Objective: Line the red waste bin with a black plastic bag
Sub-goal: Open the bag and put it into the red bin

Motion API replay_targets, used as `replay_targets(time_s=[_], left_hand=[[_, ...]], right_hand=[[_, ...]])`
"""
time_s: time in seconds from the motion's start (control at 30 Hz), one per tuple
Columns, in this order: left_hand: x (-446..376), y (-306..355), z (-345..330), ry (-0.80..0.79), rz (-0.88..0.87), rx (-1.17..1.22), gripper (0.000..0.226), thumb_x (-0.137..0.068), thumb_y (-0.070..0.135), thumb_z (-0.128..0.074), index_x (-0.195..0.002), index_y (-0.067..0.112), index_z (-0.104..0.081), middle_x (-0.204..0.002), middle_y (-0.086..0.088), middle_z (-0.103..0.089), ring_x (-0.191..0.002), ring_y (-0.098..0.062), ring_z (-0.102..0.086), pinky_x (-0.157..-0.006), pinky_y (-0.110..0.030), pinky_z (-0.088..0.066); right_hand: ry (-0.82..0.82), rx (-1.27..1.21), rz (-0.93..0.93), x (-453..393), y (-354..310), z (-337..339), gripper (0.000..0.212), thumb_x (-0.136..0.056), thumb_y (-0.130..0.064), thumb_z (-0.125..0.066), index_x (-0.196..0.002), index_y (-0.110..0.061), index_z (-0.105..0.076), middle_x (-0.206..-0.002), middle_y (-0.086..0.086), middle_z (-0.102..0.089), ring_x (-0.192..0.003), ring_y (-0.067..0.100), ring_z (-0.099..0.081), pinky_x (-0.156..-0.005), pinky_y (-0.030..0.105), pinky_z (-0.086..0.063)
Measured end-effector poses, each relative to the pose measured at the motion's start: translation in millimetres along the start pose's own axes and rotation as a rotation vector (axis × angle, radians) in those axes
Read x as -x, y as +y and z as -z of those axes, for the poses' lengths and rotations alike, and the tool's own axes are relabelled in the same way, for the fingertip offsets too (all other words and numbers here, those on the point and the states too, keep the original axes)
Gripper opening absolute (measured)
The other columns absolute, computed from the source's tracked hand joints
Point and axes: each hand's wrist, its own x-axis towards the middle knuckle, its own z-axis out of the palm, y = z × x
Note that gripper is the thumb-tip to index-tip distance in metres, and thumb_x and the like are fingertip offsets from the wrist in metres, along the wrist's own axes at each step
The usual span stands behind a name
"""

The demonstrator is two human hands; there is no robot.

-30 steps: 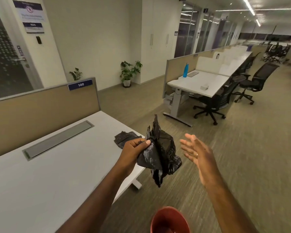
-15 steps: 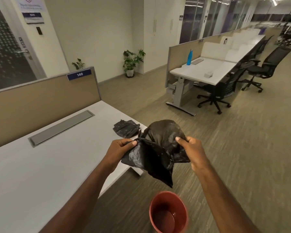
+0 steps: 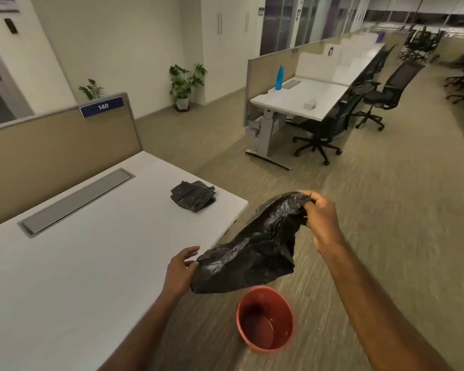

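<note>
A black plastic bag [image 3: 255, 247] is stretched slantwise between my two hands, above and a little behind the red waste bin [image 3: 265, 318]. My right hand [image 3: 320, 218] pinches the bag's upper end, raised to the right. My left hand [image 3: 181, 269] grips the lower left corner near the desk's edge. The red waste bin stands upright on the carpet, open and with nothing inside it. The bag is crumpled and partly unfolded; I cannot tell where its mouth is.
A white desk [image 3: 91, 250] fills the left, with a pile of folded black bags [image 3: 193, 195] near its far corner and a beige divider [image 3: 56, 151] behind. Another desk [image 3: 300, 99] and black office chairs [image 3: 324, 129] stand further right. Carpeted floor surrounds the bin.
My right hand joined the left on the bag, then both hands drew apart, stretching the bag out. My view tilted down, bringing the whole bin into sight.
</note>
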Motion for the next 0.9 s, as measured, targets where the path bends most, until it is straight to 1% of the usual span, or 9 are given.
replay_targets(time_s=[0.1,0.2,0.3,0.4,0.47,0.53,0.67,0.8,0.9], left_hand=[[-4.3,16.0,-19.1,-0.085,-0.094,0.018,0.039,-0.097,0.033,-0.060,-0.136,0.030,-0.057,-0.144,0.007,-0.056,-0.124,-0.014,-0.056,-0.099,-0.029,-0.047],[-13.9,33.7,-46.0,-0.276,-0.215,-0.127,0.063,-0.085,0.059,-0.060,-0.141,0.032,-0.051,-0.134,0.022,-0.052,-0.118,0.001,-0.050,-0.096,-0.020,-0.040],[-31.0,34.7,-77.2,-0.307,-0.197,-0.234,0.043,-0.083,0.047,-0.064,-0.123,0.029,-0.063,-0.102,0.026,-0.063,-0.096,0.000,-0.061,-0.077,-0.012,-0.041],[-60.0,25.8,-107.8,-0.279,-0.143,-0.324,0.023,-0.088,0.027,-0.066,-0.109,0.022,-0.073,-0.095,0.007,-0.075,-0.093,-0.016,-0.070,-0.076,-0.025,-0.051],[-78.5,15.0,-128.1,-0.263,-0.120,-0.328,0.007,-0.090,0.027,-0.067,-0.092,0.026,-0.073,-0.076,0.014,-0.068,-0.074,-0.007,-0.066,-0.061,-0.017,-0.043],[-97.5,-0.6,-152.1,-0.229,-0.150,-0.332,0.024,-0.090,0.028,-0.068,-0.068,0.029,-0.059,-0.061,0.016,-0.057,-0.056,0.000,-0.054,-0.051,-0.017,-0.035],[-121.6,-37.2,-196.8,-0.260,-0.108,-0.337,0.015,-0.092,0.027,-0.066,-0.083,0.015,-0.071,-0.080,-0.007,-0.075,-0.075,-0.023,-0.072,-0.070,-0.038,-0.058],[-142.3,-92.4,-241.9,-0.234,-0.137,-0.361,0.024,-0.092,0.031,-0.066,-0.071,0.022,-0.059,-0.070,-0.002,-0.065,-0.067,-0.021,-0.062,-0.061,-0.031,-0.045],[-154.4,-138.7,-272.0,-0.245,-0.125,-0.332,0.028,-0.093,0.029,-0.066,-0.067,0.029,-0.055,-0.064,0.009,-0.059,-0.062,-0.012,-0.059,-0.054,-0.026,-0.039]], right_hand=[[-0.028,0.076,0.011,-1.7,14.6,-9.1,0.024,-0.092,-0.003,-0.053,-0.100,-0.011,-0.075,-0.084,0.006,-0.077,-0.072,0.013,-0.073,-0.056,0.023,-0.055],[-0.066,0.145,0.029,-7.6,31.0,-14.2,0.026,-0.092,-0.002,-0.053,-0.099,-0.015,-0.075,-0.089,0.007,-0.077,-0.077,0.015,-0.073,-0.061,0.026,-0.056],[-0.116,0.164,0.056,-17.7,48.5,-12.8,0.028,-0.092,-0.003,-0.056,-0.091,-0.022,-0.076,-0.082,-0.001,-0.078,-0.074,0.010,-0.073,-0.062,0.024,-0.057],[-0.153,0.203,0.081,-38.6,72.8,-5.2,0.029,-0.092,-0.003,-0.056,-0.089,-0.024,-0.076,-0.076,-0.007,-0.078,-0.071,0.006,-0.073,-0.061,0.021,-0.057],[-0.161,0.248,0.104,-57.4,95.2,2.4,0.029,-0.091,-0.003,-0.057,-0.090,-0.025,-0.075,-0.075,-0.009,-0.077,-0.069,0.004,-0.072,-0.061,0.020,-0.056],[-0.151,0.291,0.119,-77.1,122.1,11.1,0.029,-0.090,-0.003,-0.057,-0.089,-0.026,-0.075,-0.075,-0.010,-0.075,-0.068,0.004,-0.070,-0.062,0.022,-0.056],[-0.166,0.355,0.127,-107.8,183.1,28.5,0.030,-0.091,-0.007,-0.059,-0.083,-0.031,-0.074,-0.070,-0.016,-0.073,-0.063,-0.003,-0.067,-0.056,0.016,-0.052],[-0.164,0.387,0.113,-126.5,264.2,42.2,0.034,-0.090,-0.005,-0.058,-0.081,-0.033,-0.074,-0.071,-0.017,-0.074,-0.064,-0.003,-0.068,-0.059,0.017,-0.055],[-0.149,0.372,0.065,-136.4,331.7,47.9,0.028,-0.091,-0.004,-0.056,-0.090,-0.023,-0.076,-0.081,-0.001,-0.076,-0.070,0.008,-0.070,-0.063,0.022,-0.056]])
